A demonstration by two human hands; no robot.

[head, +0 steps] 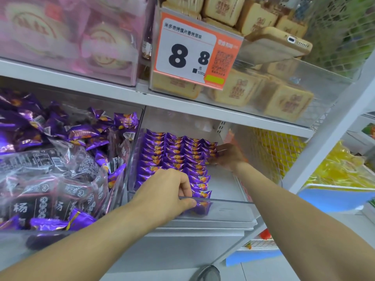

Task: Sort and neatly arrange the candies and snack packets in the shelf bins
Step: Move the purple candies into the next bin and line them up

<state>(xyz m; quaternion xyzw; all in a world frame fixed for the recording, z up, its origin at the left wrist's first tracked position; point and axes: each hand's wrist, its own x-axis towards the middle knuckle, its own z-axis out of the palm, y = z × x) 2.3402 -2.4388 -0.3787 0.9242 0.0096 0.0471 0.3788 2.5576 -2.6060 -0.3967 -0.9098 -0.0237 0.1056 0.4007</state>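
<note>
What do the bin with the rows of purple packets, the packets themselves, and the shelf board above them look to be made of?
Bin: clear rigid plastic, glossy; the packets show through its front wall. Purple packets: shiny foil-like or metallised plastic film, judging by the bright glints and crimped ends. Shelf board: probably painted metal, matte light grey with a smooth folded edge, though coated board cannot be ruled out.

My left hand [168, 191] curls, knuckles up, fingers toward one o'clock; my right hand [228, 157] stretches farther, fingers toward nine o'clock.
</note>
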